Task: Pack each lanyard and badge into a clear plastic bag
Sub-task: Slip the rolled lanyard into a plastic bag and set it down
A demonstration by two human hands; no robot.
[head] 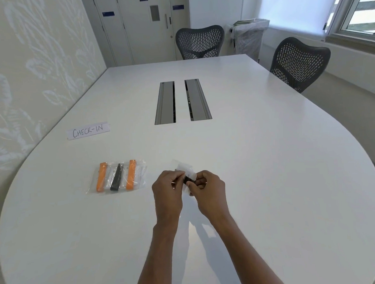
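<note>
My left hand [168,185] and my right hand [208,187] meet above the white table [269,159], both pinching a clear plastic bag [184,168] with a folded black lanyard [188,180] and a white badge in it. The bag's far end sticks out beyond my fingers; the near part is hidden by them. To the left lie three packed clear bags side by side: an orange lanyard [101,177], a black lanyard [117,179] and another orange lanyard [131,175], each with a white badge.
A paper sign reading CHECK-IN [88,130] lies further back on the left. Two grey cable hatches [181,101] sit in the table's middle. Two mesh chairs [199,42] stand at the far end and right side.
</note>
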